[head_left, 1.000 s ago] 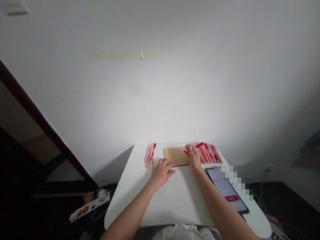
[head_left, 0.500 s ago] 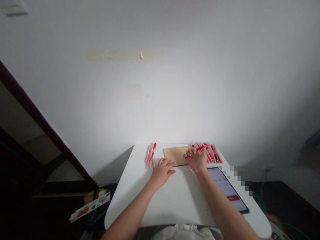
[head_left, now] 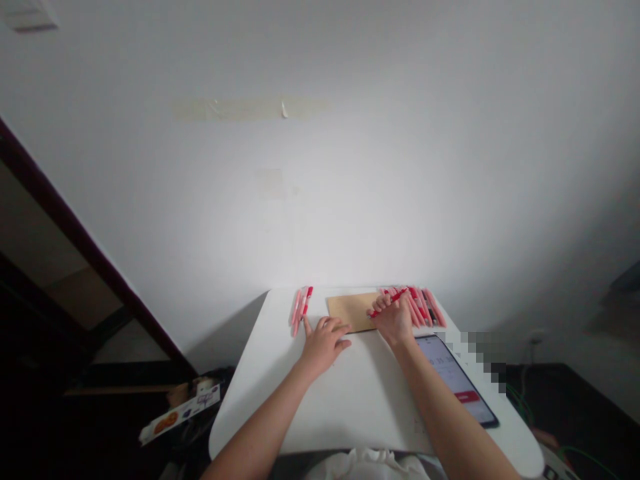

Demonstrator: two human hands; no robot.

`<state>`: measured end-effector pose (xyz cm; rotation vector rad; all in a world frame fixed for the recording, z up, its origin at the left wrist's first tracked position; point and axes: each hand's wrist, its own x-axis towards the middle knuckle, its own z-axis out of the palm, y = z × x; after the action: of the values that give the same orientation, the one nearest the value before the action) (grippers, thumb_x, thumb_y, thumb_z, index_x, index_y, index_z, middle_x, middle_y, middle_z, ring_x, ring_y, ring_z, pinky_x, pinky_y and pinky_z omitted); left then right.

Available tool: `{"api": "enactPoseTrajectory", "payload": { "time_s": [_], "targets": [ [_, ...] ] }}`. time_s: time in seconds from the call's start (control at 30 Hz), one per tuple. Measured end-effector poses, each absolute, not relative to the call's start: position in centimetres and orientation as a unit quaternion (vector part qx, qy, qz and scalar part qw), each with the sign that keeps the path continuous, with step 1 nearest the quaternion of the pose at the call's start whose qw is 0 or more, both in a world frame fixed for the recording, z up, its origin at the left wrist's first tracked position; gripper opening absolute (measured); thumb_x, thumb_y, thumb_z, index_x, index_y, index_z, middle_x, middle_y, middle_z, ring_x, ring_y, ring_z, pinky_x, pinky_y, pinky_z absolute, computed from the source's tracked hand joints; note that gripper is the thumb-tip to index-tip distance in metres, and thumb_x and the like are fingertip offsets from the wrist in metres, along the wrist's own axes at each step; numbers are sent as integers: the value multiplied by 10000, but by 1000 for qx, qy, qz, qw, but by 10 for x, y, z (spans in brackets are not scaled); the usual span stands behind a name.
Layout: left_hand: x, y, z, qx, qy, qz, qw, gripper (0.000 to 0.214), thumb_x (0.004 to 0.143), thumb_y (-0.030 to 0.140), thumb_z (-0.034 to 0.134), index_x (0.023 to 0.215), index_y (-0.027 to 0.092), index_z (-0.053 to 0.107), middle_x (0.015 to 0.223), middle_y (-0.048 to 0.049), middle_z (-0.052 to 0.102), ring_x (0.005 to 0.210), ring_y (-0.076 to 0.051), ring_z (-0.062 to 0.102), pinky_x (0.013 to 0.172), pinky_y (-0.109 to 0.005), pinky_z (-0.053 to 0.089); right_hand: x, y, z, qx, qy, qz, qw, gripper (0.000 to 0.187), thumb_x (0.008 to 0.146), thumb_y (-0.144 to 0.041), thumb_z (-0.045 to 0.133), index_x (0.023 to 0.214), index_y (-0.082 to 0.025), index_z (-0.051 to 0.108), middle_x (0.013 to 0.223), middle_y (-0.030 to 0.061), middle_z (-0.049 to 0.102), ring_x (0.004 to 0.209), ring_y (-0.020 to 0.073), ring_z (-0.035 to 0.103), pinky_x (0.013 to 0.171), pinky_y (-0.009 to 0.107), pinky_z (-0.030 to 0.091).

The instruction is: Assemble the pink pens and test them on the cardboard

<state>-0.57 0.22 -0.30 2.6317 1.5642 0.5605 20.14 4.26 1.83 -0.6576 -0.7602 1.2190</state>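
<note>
Fingers spread, my left hand (head_left: 324, 340) lies on the white table, its fingertips at the near edge of a brown paper pad (head_left: 351, 311). Just beyond its index finger is a small group of pink and red pens (head_left: 300, 310). My right hand (head_left: 393, 320) is over the pad's right side, fingers curled round a red pen (head_left: 399, 295) that slants up to the right. Behind that hand a row of pink, red and dark pens (head_left: 425, 308) lies side by side, partly covered by it.
A tablet or large phone (head_left: 457, 380) with a lit screen lies by my right forearm. The white table (head_left: 350, 407) meets a pale wall (head_left: 320, 227) at its far edge. A printed carton strip (head_left: 181, 415) is low on the left, below the table.
My right thumb has moved slightly inward against the red pen. The left hand rests in the same place.
</note>
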Motion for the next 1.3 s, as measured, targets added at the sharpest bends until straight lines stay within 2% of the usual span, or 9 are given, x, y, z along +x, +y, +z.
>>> {"api": "enactPoseTrajectory", "payload": {
  "time_s": [0.13,0.27,0.4,0.47,0.53,0.67,0.77,0.97,1.3],
  "targets": [
    [-6,3,-4,845,503,180,12,376,913,465,558,1285,426,586,1357,-17,590,1269,-264,466,1170,-701,88,202,51,8,-287,-332,565,699,567,773,-800,485,721,-236,510,602,-55,401,536,114,404,536,274,421],
    [-5,2,-4,845,504,179,12,375,914,464,554,1285,419,587,1361,-20,589,1268,-267,469,1161,-717,78,201,57,-1,-312,-321,563,695,415,714,-578,709,914,-221,637,719,-24,560,547,92,446,489,235,399],
    [-5,1,-4,845,503,182,15,363,922,466,539,1278,411,590,1364,-20,589,1281,-271,463,1141,-752,30,203,61,-4,-403,-381,475,683,371,650,-490,752,864,-195,680,738,9,609,576,108,497,475,231,388],
    [-5,1,-4,845,502,182,17,355,923,471,535,1268,413,594,1369,-19,587,1283,-277,462,1129,-769,21,209,63,-2,-457,-417,422,663,356,634,-496,742,798,-184,693,659,5,584,574,127,505,496,248,401],
    [-5,1,-5,845,502,180,18,352,921,473,536,1261,409,600,1375,-22,583,1283,-281,463,1124,-773,20,218,63,3,-509,-465,345,637,361,672,-482,696,861,-177,724,672,18,610,607,160,531,554,290,444],
    [-6,1,-6,845,502,184,22,365,924,472,532,1278,405,589,1379,-28,580,1281,-279,466,1123,-776,5,239,57,14,-668,-557,53,490,345,830,-358,535,982,-132,747,956,162,690,932,279,591,852,432,458],
    [-6,2,-7,844,500,191,28,371,924,471,531,1288,421,574,1376,-19,584,1287,-274,465,1117,-782,-19,246,50,19,-767,-531,-60,355,358,881,-258,454,1079,-145,730,1111,219,659,1143,359,506,919,524,390],
    [-7,2,-7,844,500,191,23,366,922,468,537,1282,425,580,1372,-17,586,1292,-275,462,1121,-780,-9,245,48,19,-818,-504,-95,260,410,938,-239,342,1034,-130,725,1101,249,649,1177,396,469,858,554,375],
    [-5,1,-5,845,504,178,12,369,912,465,557,1276,417,591,1354,-24,591,1269,-274,464,1149,-737,64,243,48,11,-819,-472,-133,299,483,965,-218,240,1031,-130,711,1009,239,641,1071,371,501,815,544,366]
  ]
}}
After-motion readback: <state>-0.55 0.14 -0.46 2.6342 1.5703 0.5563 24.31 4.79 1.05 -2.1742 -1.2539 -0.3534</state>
